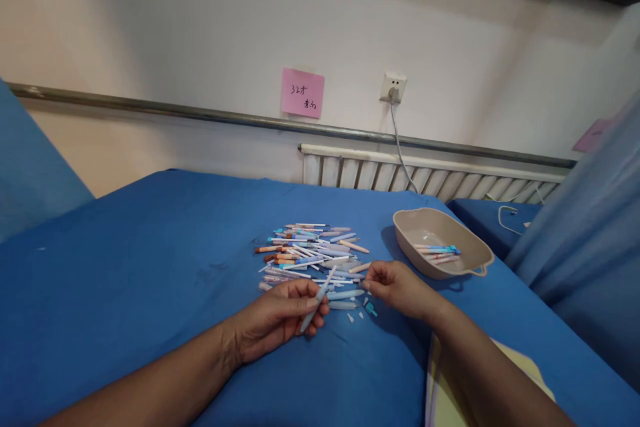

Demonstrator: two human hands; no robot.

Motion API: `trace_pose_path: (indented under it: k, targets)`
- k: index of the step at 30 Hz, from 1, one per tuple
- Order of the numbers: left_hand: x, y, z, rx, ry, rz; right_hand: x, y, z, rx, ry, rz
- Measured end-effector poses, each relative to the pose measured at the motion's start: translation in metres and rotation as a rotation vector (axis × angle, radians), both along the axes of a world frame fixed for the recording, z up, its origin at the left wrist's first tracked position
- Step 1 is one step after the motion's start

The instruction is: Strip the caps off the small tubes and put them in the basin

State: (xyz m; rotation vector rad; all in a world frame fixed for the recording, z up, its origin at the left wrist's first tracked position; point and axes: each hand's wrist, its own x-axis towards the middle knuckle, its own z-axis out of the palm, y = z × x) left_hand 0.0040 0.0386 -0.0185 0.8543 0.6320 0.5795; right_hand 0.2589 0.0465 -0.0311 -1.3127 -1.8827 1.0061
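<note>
My left hand [283,313] is closed around a pale grey-blue pen barrel [311,315], held tilted, with a thin white stick like a refill [330,276] at its upper end. To its right, my right hand [403,288] is pinched at the edge of the pile; whatever its fingertips hold is hidden. The pile [310,255] has pen barrels and thin white refills in blue, white, peach and orange-brown. Light blue barrels [345,295] lie between my hands. Below them are small white tips [351,318] and teal clip-like pieces [371,309].
A beige basin [407,238] with several pens [439,250] in it stands at right on the blue cloth [150,280]. Something yellow [453,387] lies under my right forearm. Behind are a radiator [365,170], a plugged socket [393,88] and a pink note [302,92].
</note>
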Motion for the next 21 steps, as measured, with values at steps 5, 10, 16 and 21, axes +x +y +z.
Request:
trace_pose_path:
  k: [5, 10, 16, 21]
  targets:
    - [-0.001, 0.0, -0.002, -0.019, -0.021, 0.01, -0.016, -0.008, 0.006, 0.216, -0.237, 0.104]
    - [-0.001, 0.001, -0.004, -0.047, -0.045, 0.061, -0.026, -0.015, 0.005, 0.245, -0.454, 0.175]
    - [-0.001, 0.002, -0.004, -0.054, -0.054, 0.071, -0.02, -0.011, 0.005, 0.278, -0.513, 0.146]
    - [-0.001, 0.002, -0.005, -0.056, -0.044, 0.069, -0.007, -0.001, 0.003, 0.276, -0.572, -0.038]
